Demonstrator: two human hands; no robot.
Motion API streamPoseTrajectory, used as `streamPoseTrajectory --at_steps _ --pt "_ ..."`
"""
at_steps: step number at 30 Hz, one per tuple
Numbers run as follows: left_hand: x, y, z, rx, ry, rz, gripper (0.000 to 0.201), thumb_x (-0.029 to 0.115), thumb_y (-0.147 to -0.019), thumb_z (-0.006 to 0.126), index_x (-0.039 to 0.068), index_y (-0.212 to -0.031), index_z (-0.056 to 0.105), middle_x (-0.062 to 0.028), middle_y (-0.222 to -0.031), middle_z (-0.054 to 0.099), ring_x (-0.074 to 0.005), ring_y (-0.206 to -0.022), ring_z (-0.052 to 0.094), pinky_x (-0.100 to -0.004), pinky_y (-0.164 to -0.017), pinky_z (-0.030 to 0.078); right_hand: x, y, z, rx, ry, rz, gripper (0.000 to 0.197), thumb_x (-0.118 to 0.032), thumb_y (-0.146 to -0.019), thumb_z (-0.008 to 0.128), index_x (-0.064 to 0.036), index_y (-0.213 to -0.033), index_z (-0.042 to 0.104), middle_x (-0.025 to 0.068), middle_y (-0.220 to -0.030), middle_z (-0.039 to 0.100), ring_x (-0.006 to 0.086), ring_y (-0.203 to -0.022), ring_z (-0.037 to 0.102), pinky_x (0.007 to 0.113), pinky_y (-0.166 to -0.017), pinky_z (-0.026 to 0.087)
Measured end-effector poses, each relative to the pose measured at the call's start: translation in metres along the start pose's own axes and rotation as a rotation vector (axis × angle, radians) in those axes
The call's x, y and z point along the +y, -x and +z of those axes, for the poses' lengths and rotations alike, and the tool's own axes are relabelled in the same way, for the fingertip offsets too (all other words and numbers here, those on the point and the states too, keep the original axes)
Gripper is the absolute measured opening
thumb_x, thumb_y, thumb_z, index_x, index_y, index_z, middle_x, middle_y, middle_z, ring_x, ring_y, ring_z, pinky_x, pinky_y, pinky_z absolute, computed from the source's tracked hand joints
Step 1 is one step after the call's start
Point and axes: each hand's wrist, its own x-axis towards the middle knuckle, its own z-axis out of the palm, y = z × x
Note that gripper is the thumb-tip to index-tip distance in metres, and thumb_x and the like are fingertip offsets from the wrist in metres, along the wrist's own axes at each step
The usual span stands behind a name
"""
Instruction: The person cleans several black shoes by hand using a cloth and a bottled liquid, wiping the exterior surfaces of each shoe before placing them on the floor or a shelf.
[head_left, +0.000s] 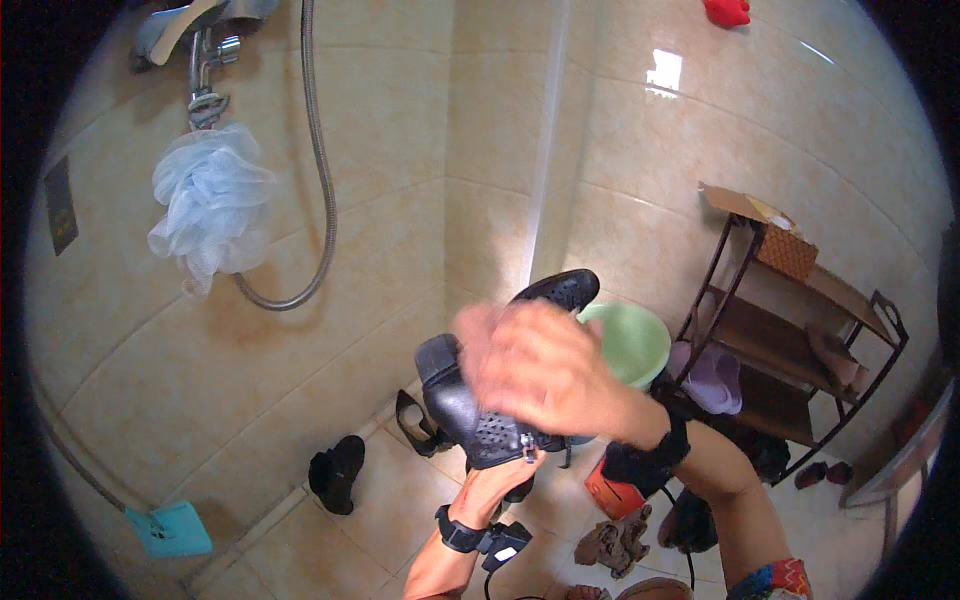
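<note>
A black perforated leather shoe (460, 405) with a low block heel and a small buckle is raised in front of me, toe pointing to the far right. My left hand (505, 476) holds it from underneath; its fingers are mostly hidden by the shoe. Across the middle of the shoe lies my right hand (545, 365), back of the hand toward me. Motion smears its fingers, and I cannot tell if anything is under them. Below, by the wall, another black shoe (415, 425) and a black ankle-high shoe (338, 474) rest on the tiled floor.
A light green basin (635, 345) stands beyond my right hand. To the right are a brown shoe rack (770, 330) with purple slippers (712, 378), an orange box (612, 492) and crumpled brown paper (615, 543). On the left hang a blue bath puff (210, 205) and a shower hose (325, 180).
</note>
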Motion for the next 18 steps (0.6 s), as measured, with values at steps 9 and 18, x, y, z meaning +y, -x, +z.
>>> streamPoseTrajectory --at_steps 9,18 --pt "-0.022 0.048 -0.053 0.468 1.273 -0.613 0.041 0.027 -0.096 0.043 0.007 -0.131 0.053 -0.0091 -0.133 0.056 -0.0257 -0.118 0.054 -0.0391 -0.103 0.043 0.068 0.071 0.037 0.297 0.006 0.645 0.024 -0.017 -0.079 0.073 -0.0029 -0.098 0.069 0.0146 -0.093 0.063 0.0308 -0.083 0.064 0.036 -0.072 0.052" --pt "-0.147 0.182 -0.041 0.992 1.133 -1.003 0.04 0.022 -0.096 0.036 0.002 -0.122 0.058 -0.0126 -0.122 0.061 -0.0289 -0.115 0.056 -0.0424 -0.104 0.041 0.035 0.171 0.086 0.17 -0.471 0.864 0.017 0.002 -0.086 0.064 0.0069 -0.102 0.064 0.0103 -0.099 0.061 0.0154 -0.091 0.059 0.027 -0.081 0.047"
